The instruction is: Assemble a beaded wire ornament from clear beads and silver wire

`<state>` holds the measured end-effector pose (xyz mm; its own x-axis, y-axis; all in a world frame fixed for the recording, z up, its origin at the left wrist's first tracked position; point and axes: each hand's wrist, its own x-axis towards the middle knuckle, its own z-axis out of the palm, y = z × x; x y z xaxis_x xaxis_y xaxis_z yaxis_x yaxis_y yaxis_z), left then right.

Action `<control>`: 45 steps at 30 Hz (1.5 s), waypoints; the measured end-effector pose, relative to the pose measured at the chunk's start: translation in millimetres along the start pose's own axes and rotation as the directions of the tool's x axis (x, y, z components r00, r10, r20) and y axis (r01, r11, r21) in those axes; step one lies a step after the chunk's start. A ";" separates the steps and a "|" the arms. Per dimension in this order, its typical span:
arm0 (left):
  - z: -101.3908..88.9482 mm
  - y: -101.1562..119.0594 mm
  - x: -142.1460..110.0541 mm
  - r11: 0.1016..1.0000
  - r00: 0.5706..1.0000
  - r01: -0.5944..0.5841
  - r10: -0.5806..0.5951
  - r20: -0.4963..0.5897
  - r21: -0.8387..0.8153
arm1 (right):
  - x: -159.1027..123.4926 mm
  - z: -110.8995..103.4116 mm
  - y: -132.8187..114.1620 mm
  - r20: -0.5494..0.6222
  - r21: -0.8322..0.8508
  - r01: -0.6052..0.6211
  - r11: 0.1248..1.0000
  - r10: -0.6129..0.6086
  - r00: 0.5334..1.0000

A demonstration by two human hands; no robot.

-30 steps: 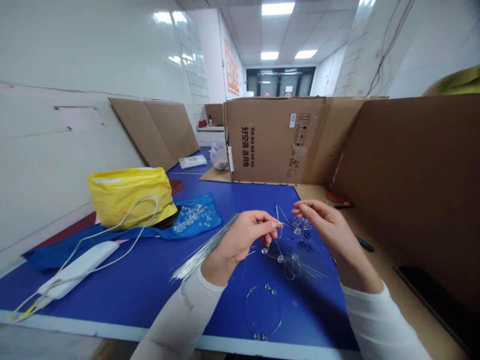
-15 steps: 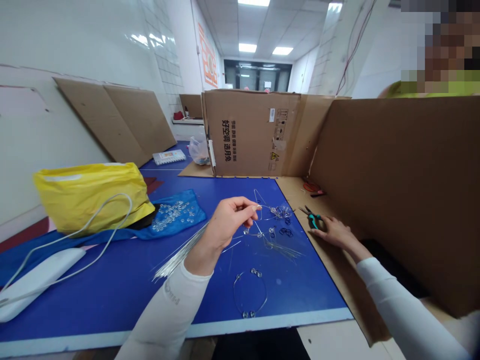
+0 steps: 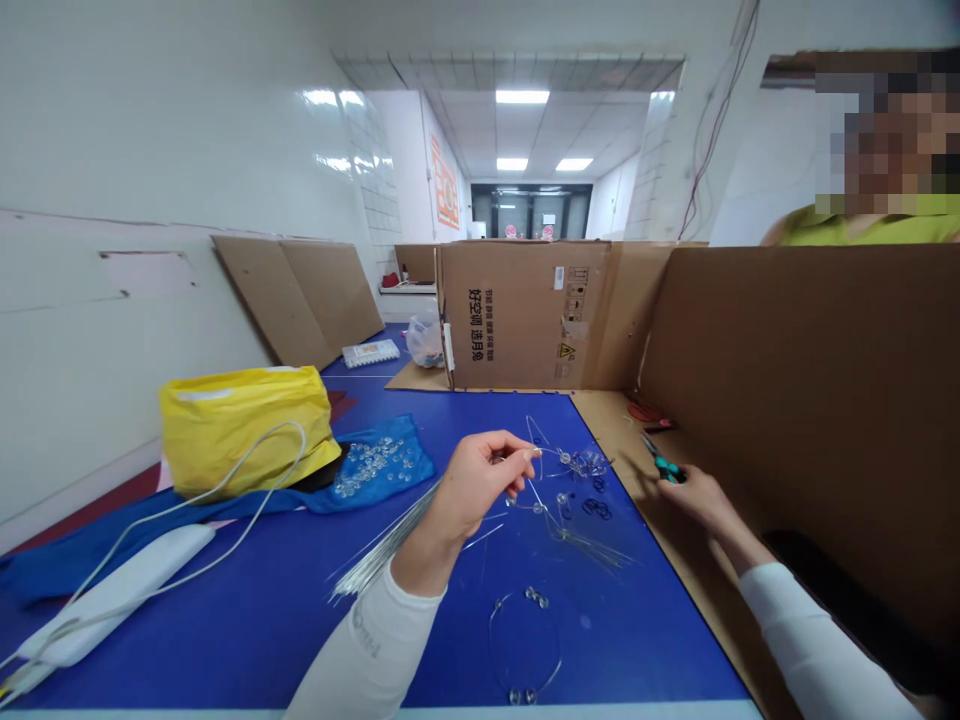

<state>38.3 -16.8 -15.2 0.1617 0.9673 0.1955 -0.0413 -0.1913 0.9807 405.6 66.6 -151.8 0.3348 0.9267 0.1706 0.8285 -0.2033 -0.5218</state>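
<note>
Above the blue table (image 3: 637,640), the left hand (image 3: 480,480) pinches a thin wire (image 3: 517,456) between thumb and forefinger, a narrow grip, with the other fingers curled toward the palm. Just right of that grip lies a wire frame (image 3: 559,497) strung with clear glass beads, its strands crossing on the blue surface. Small dark rings (image 3: 597,509) sit beside the frame, farther from the grip. Below the grip lies a wire ring (image 3: 525,640) with beads near its top and bottom. Just left of the grip, below the wrist, a bundle of straight silver wires (image 3: 382,548) fans out across the table.

The right hand (image 3: 701,498) is over a cardboard strip (image 3: 622,450) along the table's right edge. Its fingers (image 3: 679,483) reach a pair of teal-handled pliers (image 3: 664,469), but whether that grip has closed on them cannot be told.

Well left of the left grip, a blue cloth (image 3: 405,462) carries loose glass beads (image 3: 371,468), next to a yellow bag (image 3: 244,430) and a white pad (image 3: 116,640) with a cord. Beyond both grips stands a cardboard box (image 3: 517,315), and far to the right a person in a yellow-green shirt (image 3: 862,232) is behind a cardboard panel (image 3: 795,400).
</note>
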 end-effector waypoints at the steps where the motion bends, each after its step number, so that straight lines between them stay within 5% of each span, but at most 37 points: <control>1: 0.1 0.3 -0.2 1.000 1.000 -0.001 0.001 -0.002 0.003 | -2.7 -4.9 -3.1 0.005 0.119 0.007 0.993 -0.008 1.000; 7: 0.1 0.4 -3.0 1.000 1.000 -0.013 0.013 0.011 0.007 | -28.3 -40.7 -45.5 0.019 0.667 0.130 0.734 -0.191 0.981; 10: -0.8 0.0 -3.6 1.000 1.000 -0.021 0.021 0.004 0.013 | -49.1 -53.8 -78.6 0.001 0.881 0.176 0.440 -0.374 0.928; 11: -1.1 -0.1 -3.6 1.000 1.000 -0.021 0.021 -0.001 0.015 | -57.9 -57.1 -89.5 -0.026 0.886 0.212 0.412 -0.412 0.911; 14: -2.2 -0.2 -3.1 1.000 1.000 -0.025 0.025 -0.011 0.018 | -87.9 -64.0 -116.6 -0.217 0.648 0.546 0.531 -0.558 0.801; 17: -3.4 0.0 -2.9 0.999 0.999 -0.031 0.031 -0.015 0.014 | -114.0 -66.5 -132.8 -0.280 0.277 0.797 0.537 -0.748 0.601; 20: -5.0 0.9 -3.4 1.000 0.999 -0.027 0.027 -0.029 0.005 | -126.1 -63.1 -139.0 -0.286 0.006 0.861 0.508 -0.824 0.488; 26: -8.2 2.6 -4.0 1.000 1.000 -0.007 0.007 -0.031 -0.021 | -121.1 -53.2 -134.9 -0.324 -0.313 0.837 0.448 -0.879 0.349; 31: -8.0 2.8 -2.1 1.000 1.000 0.007 -0.007 -0.022 -0.002 | -118.9 -58.4 -125.4 -0.266 -0.476 0.789 0.388 -0.919 0.291; 38: -7.8 2.1 -1.2 0.999 0.999 0.033 -0.033 0.007 0.028 | -129.3 -71.2 -123.4 -0.186 -0.592 0.722 0.358 -0.932 0.310; 45: -8.1 4.1 -1.3 0.996 0.996 0.086 -0.087 0.019 0.016 | -135.8 -80.7 -127.7 -0.164 -0.656 0.690 0.307 -0.950 0.266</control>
<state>30.0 -17.5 -11.4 0.1829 0.9770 0.1100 -0.0116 -0.1097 0.9939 290.6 -58.8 -40.9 -0.6241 0.3878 0.6783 0.7794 0.3694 0.5060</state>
